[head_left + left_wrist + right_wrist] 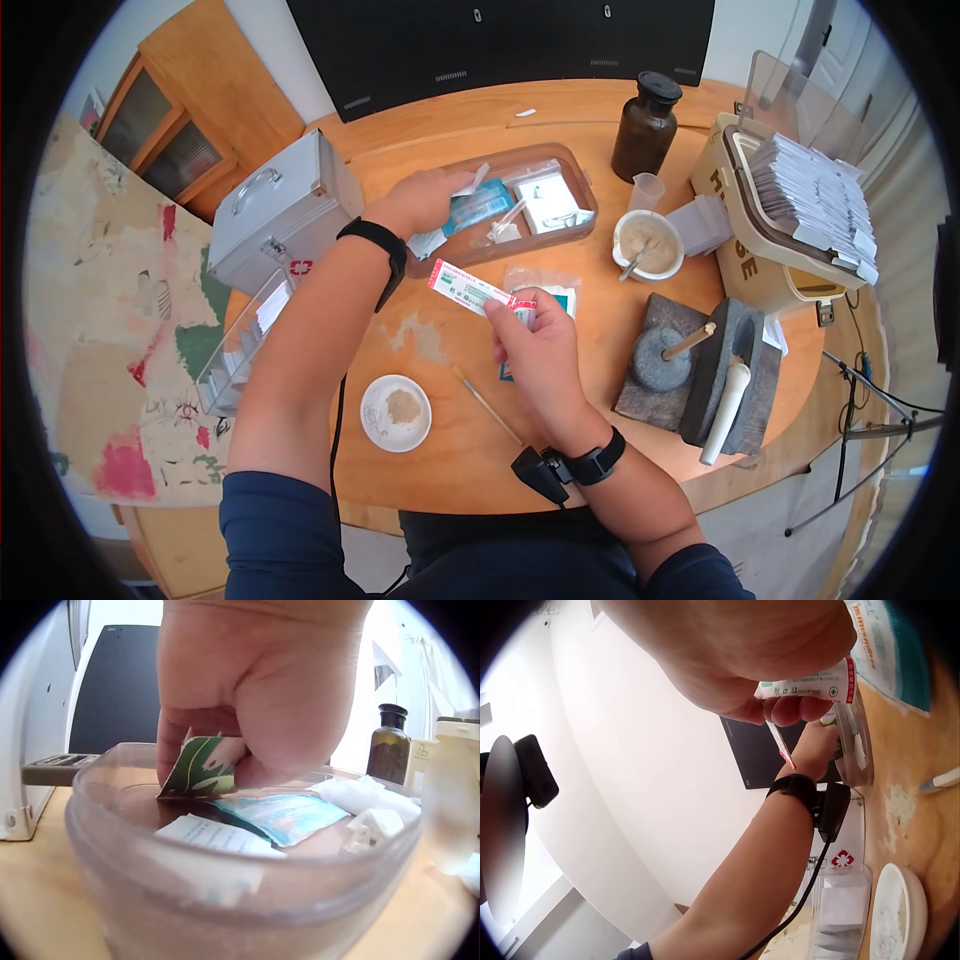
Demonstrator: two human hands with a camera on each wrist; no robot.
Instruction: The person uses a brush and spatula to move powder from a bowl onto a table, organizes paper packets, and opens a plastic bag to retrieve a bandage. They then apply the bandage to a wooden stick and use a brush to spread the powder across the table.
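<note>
My right hand point(540, 355) pinches an adhesive bandage in its white paper wrapper point(465, 288) with red printed edges, held over the table; in the right wrist view the wrapper point(810, 688) shows between the fingers. Over the left end of the brown translucent tray point(590, 187), my left hand point(415, 200) pinches a small packet point(473, 180). Seen from the left wrist, this packet point(201, 771) has a green and pink face and stands upright between thumb and fingers. Below it in the tray lie a blue packet point(289, 817) and a white printed packet point(217, 836).
Left of the tray stands a metal first-aid case point(280, 205). A white dish of powder point(372, 425) and a brush point(485, 403) lie in front. To the right are a brown bottle point(645, 135), a mortar bowl point(672, 272), stone grinding tools point(655, 362) and a box of envelopes point(810, 200).
</note>
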